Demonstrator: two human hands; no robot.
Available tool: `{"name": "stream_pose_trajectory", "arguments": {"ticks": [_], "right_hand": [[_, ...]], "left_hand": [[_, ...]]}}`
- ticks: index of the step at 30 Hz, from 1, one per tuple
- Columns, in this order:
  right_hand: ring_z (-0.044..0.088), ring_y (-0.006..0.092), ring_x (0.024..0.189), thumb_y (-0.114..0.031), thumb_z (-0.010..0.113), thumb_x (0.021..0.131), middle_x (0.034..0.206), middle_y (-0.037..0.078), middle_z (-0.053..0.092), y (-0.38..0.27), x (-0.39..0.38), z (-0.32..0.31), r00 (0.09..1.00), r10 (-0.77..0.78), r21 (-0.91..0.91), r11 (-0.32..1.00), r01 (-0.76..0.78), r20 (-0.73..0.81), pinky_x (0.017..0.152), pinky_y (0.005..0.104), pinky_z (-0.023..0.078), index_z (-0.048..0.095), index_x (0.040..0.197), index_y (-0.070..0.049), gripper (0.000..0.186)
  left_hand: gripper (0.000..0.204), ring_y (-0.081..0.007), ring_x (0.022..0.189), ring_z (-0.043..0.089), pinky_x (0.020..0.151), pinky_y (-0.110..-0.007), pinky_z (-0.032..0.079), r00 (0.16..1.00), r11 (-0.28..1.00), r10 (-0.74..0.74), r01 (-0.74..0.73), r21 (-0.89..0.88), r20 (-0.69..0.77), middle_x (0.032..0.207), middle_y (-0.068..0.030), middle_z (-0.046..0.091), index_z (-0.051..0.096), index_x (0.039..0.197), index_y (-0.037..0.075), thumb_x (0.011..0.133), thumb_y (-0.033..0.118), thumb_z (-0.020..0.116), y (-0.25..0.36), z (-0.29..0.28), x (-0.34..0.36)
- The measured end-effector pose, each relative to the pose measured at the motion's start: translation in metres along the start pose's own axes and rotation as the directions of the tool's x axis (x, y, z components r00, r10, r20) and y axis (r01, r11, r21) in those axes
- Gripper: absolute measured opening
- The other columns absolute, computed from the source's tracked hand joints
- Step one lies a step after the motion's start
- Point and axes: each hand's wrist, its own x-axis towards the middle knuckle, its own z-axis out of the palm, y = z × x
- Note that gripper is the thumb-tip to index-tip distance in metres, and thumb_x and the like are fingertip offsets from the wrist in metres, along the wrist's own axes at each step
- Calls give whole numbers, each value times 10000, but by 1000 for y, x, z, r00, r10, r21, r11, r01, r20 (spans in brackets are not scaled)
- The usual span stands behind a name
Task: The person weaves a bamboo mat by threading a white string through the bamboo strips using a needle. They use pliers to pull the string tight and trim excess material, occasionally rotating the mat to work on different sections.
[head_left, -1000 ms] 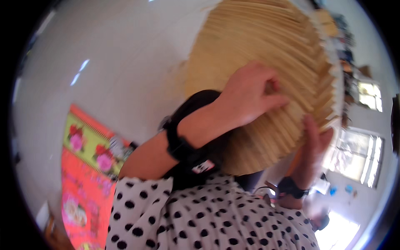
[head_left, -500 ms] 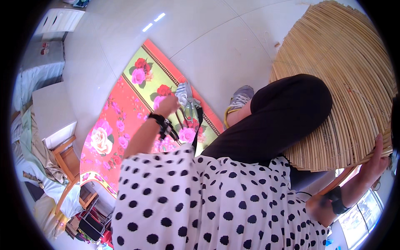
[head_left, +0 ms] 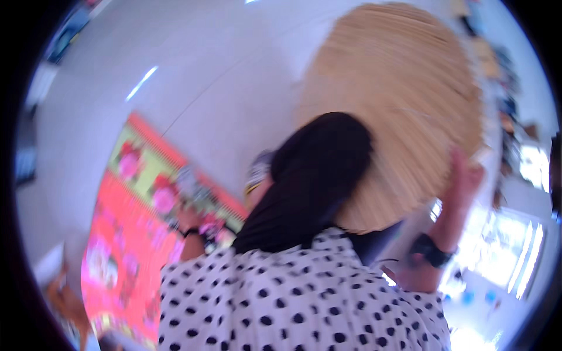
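A large, flat, round mat of tan stalks point(head_left: 404, 88) stands at the right, leaning by my knee. My right hand point(head_left: 464, 181) is at its near right edge, closed about the rim, with a finger or thumb against the stalks. At the left, my left hand point(head_left: 188, 217) is low over a red and yellow-green floral mat point(head_left: 126, 234). Motion smears its fingers, so their hold is unclear. Just beyond it lies a grey, crumpled item point(head_left: 190, 182), perhaps a bag, too blurred to make out.
My bent leg in black trousers point(head_left: 322, 175) comes between the two mats, with a grey shoe point(head_left: 259, 167) on the pale tiled floor point(head_left: 222, 64). Wooden furniture point(head_left: 67, 301) is at the lower left. A bright window point(head_left: 503, 251) shows at the right.
The view has swung right, so both mats appear farther left and more room shows at the right. My right hand stays at the stalk mat's edge; my left stays by the grey item.
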Motion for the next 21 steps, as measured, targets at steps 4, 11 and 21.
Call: {"name": "stream_pose_trajectory", "arguments": {"ticks": [4,11,21], "right_hand": [[602,131,528,-299,779,763,604,81,651,-50,-18,7,996,-52,189,981,38,69,514,315,486,696,774,54,363],[596,92,546,-226,751,788,592,62,636,-39,-19,10,992,-80,288,957,48,99,523,278,481,687,772,45,279],[607,115,532,-222,745,791,585,74,636,-44,-25,8,996,-24,312,950,-5,89,516,285,485,684,759,49,280]], "left_hand": [[644,-382,1211,478,1028,-434,395,988,998,62,-62,-5,138,1349,-218,486,422,1378,2,816,135,705,1,-25,2],[493,-420,953,580,851,-506,481,970,895,85,-175,410,227,1043,-212,614,556,1105,11,748,312,716,-24,15,33],[310,-195,998,578,887,-384,462,805,103,536,235,-966,253,1040,-55,619,584,1110,60,900,288,580,264,-136,28]]}}
